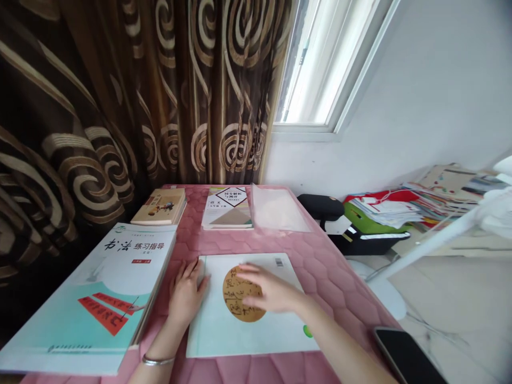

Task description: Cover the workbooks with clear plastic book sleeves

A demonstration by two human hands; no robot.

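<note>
A pale book (224,330) with a round brown emblem and a barcode lies back cover up on the pink quilted table (320,272). My left hand (184,293) rests flat at the book's left edge, fingers touching the cover. My right hand (268,290) lies palm down on the cover, partly over the emblem, fingers spread. Neither hand grips anything.
A stack of large calligraphy workbooks (96,298) sits at the left. A tan book (160,207), a white book (228,207) and a clear plastic sleeve (278,210) lie at the back. A dark phone (404,354) lies at the right edge. Cluttered papers (400,208) beyond.
</note>
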